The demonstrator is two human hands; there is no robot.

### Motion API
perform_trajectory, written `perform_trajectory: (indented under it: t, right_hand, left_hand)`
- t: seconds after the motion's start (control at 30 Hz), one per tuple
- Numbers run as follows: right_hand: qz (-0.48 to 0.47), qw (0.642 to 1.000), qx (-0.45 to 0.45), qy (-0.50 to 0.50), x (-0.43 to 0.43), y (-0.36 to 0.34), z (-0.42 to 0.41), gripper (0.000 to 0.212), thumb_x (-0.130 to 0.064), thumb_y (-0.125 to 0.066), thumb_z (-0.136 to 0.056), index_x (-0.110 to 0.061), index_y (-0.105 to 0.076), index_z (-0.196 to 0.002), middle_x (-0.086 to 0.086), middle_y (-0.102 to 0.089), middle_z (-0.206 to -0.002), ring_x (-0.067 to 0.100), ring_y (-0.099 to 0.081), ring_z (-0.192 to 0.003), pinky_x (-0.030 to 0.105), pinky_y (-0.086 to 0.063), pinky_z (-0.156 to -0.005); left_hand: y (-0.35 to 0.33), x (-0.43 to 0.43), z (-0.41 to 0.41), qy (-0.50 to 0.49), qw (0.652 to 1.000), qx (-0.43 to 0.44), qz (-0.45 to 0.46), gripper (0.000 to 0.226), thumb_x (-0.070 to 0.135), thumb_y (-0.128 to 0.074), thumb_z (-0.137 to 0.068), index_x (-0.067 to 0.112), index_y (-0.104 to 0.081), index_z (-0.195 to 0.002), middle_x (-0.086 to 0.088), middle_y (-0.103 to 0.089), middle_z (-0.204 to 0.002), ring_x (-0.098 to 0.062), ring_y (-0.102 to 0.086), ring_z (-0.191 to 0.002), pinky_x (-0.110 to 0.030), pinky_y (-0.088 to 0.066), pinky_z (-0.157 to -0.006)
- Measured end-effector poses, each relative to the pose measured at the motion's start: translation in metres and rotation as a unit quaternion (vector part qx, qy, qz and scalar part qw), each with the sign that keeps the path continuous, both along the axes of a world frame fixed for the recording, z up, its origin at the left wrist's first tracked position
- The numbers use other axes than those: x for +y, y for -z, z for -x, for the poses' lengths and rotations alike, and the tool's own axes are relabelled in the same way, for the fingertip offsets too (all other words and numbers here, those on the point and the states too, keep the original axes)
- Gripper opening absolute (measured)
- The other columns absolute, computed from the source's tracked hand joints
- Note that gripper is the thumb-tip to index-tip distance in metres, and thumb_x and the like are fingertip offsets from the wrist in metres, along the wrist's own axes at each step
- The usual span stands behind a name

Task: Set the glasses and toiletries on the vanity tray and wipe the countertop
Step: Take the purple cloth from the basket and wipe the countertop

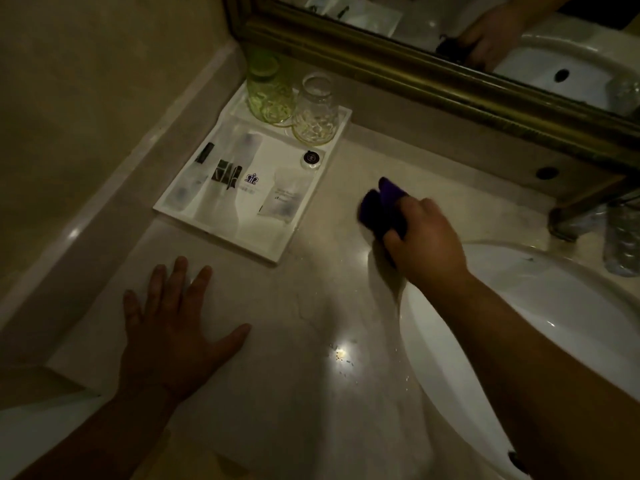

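A white vanity tray [277,252] sits on the pale stone countertop [304,393] near the back left corner. At its far end stand a green glass [268,90] and a clear glass [316,110], both upside down. Flat toiletry packets [227,174], a small sachet [281,200] and a round dark-lidded pot [311,157] lie in the tray. My right hand [424,240] grips a purple cloth [379,206] pressed on the counter, right of the tray. My left hand [173,327] lies flat on the counter with fingers spread, in front of the tray.
A white sink basin [540,306] lies at the right under my right forearm. A brass-framed mirror [415,74] runs along the back. A brass tap [581,209] and a clear plastic bottle [621,237] stand at the far right. Water drops glisten on the counter.
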State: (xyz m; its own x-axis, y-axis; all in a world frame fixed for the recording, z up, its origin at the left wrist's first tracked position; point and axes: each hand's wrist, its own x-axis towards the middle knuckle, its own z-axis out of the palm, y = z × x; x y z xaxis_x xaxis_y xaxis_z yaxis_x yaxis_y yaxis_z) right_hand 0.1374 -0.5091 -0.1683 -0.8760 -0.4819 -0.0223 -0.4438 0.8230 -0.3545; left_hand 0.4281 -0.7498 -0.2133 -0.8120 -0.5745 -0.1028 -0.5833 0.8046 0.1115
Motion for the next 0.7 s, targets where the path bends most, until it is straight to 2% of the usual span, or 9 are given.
perform_trajectory:
  t: [0.07, 0.17, 0.27, 0.37, 0.5, 0.57, 0.7]
  right_hand:
    - [-0.037, 0.999, -0.006, -0.035, -0.002, 0.014, 0.001, 0.039, -0.031, -0.06, -0.09, -0.017, -0.056, -0.126, 0.01, -0.06, -0.108, 0.025, -0.059, -0.086, 0.036, -0.051, -0.07]
    - [-0.033, 0.998, 0.004, -0.061, 0.002, 0.024, -0.013, 0.036, -0.03, -0.06, -0.087, -0.016, -0.057, -0.121, 0.009, -0.06, -0.102, 0.023, -0.057, -0.081, 0.032, -0.043, -0.065]
    - [-0.018, 0.997, -0.009, -0.081, 0.014, 0.025, -0.04, 0.036, -0.03, -0.06, -0.081, -0.02, -0.059, -0.115, 0.006, -0.059, -0.1, 0.025, -0.058, -0.081, 0.03, -0.041, -0.063]
    - [-0.009, 0.993, -0.03, -0.113, 0.028, 0.023, -0.08, 0.03, -0.033, -0.058, -0.076, -0.027, -0.056, -0.106, 0.0, -0.055, -0.096, 0.02, -0.055, -0.077, 0.028, -0.039, -0.059]
    - [-0.016, 0.989, -0.041, -0.142, 0.049, 0.021, -0.127, 0.026, -0.033, -0.061, -0.075, -0.03, -0.055, -0.101, -0.008, -0.051, -0.091, 0.011, -0.044, -0.069, 0.022, -0.027, -0.059]
    - [-0.021, 0.987, -0.06, -0.149, 0.058, 0.02, -0.141, 0.024, -0.033, -0.061, -0.077, -0.03, -0.056, -0.101, -0.009, -0.052, -0.091, 0.007, -0.041, -0.07, 0.02, -0.029, -0.06]
    - [-0.028, 0.982, -0.087, -0.163, 0.073, 0.016, -0.158, 0.022, -0.032, -0.063, -0.078, -0.03, -0.057, -0.1, -0.009, -0.053, -0.092, 0.01, -0.047, -0.074, 0.024, -0.042, -0.062]
  left_hand:
    - [0.0, 0.0, 0.0, -0.001, 1.0, 0.0, 0.001, 0.109, 0.094, -0.034, -0.07, 0.029, -0.03, -0.157, -0.006, -0.017, -0.169, -0.03, -0.009, -0.155, -0.065, -0.007, -0.118]
    - [-0.001, 0.001, 0.001, -0.002, 1.0, -0.005, -0.001, 0.109, 0.093, -0.038, -0.07, 0.029, -0.029, -0.158, -0.006, -0.015, -0.169, -0.03, -0.008, -0.155, -0.065, -0.007, -0.118]
    - [-0.002, 0.001, 0.0, -0.003, 1.0, -0.004, 0.001, 0.108, 0.091, -0.041, -0.07, 0.029, -0.029, -0.158, -0.006, -0.016, -0.169, -0.031, -0.009, -0.155, -0.066, -0.008, -0.118]
    - [0.0, 0.0, -0.001, -0.002, 1.0, -0.004, 0.003, 0.108, 0.091, -0.043, -0.07, 0.03, -0.029, -0.157, -0.006, -0.016, -0.169, -0.032, -0.01, -0.154, -0.066, -0.009, -0.117]
    - [0.003, -0.003, -0.001, 0.001, 1.0, -0.004, 0.009, 0.107, 0.093, -0.039, -0.07, 0.031, -0.028, -0.157, -0.006, -0.016, -0.169, -0.033, -0.011, -0.154, -0.067, -0.011, -0.116]
    - [0.004, -0.002, -0.001, 0.002, 1.0, -0.001, 0.014, 0.107, 0.092, -0.039, -0.07, 0.03, -0.028, -0.156, -0.007, -0.017, -0.168, -0.033, -0.013, -0.154, -0.067, -0.012, -0.116]
    - [0.004, -0.001, -0.002, -0.002, 1.0, 0.005, 0.013, 0.107, 0.092, -0.04, -0.07, 0.03, -0.029, -0.156, -0.006, -0.018, -0.168, -0.033, -0.013, -0.153, -0.066, -0.011, -0.117]
